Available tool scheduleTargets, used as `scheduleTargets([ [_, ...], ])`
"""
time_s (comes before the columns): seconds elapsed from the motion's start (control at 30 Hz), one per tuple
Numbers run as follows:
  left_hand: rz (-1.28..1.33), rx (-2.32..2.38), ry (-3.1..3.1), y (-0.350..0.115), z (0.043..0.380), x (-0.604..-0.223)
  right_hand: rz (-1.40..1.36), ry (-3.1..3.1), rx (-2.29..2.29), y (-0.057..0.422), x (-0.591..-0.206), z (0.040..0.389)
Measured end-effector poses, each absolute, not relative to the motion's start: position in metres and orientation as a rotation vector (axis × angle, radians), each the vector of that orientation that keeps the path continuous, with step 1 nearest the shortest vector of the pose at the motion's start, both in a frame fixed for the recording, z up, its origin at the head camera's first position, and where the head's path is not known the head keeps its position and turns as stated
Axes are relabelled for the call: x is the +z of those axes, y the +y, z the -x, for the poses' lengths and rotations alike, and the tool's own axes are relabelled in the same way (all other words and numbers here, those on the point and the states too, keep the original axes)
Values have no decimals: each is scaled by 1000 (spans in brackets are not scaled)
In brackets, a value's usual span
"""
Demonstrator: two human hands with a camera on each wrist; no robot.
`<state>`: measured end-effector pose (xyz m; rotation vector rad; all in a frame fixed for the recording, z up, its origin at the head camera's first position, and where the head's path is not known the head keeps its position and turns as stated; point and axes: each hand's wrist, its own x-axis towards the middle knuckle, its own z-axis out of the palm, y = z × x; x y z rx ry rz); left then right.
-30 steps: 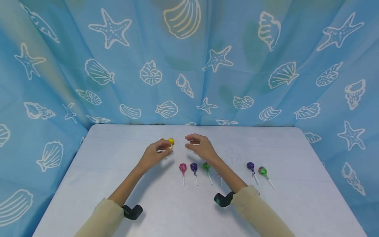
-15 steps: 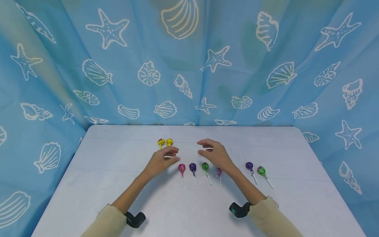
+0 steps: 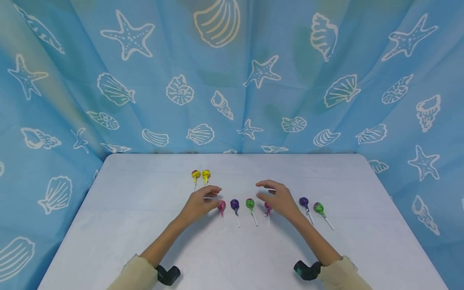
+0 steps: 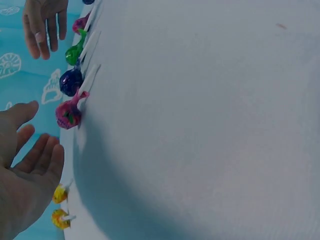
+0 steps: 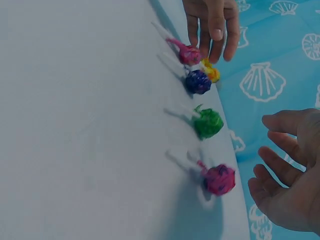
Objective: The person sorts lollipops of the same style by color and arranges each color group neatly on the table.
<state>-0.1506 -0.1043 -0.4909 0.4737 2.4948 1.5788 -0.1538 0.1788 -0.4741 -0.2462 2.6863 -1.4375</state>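
My left hand (image 3: 199, 205) hovers above the table just left of the row of lollipops, its fingers loosely bent and holding nothing. A pink lollipop (image 4: 68, 114) lies nearest to it, overlapped by the thumb tip in the head view. Beside that one lie a purple lollipop (image 3: 235, 204) and a green lollipop (image 3: 250, 203). At the row's right end, my right hand (image 3: 280, 198) hangs over a second pink lollipop (image 5: 220, 179), thumb and fingers apart with nothing between them. Behind the left hand lie two yellow lollipops (image 3: 206, 174), their sticks partly hidden.
Another purple lollipop (image 3: 304, 202) and a green one with reddish patches (image 3: 319, 208) lie to the right of the right forearm. A white table (image 3: 232, 257) bears everything. Along its far edge hangs a blue curtain (image 3: 232, 80) with white shell and starfish prints.
Both hands have drawn back toward the front, the right one also moving rightward. The left hand has come away from the two yellow lollipops, leaving them lying side by side.
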Motion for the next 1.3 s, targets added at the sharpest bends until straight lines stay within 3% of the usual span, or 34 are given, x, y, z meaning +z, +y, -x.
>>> scheduleTargets([
  [1.3,-514,1496,2578,-92,144,-506,201,2741,-1429,210,-513,130],
])
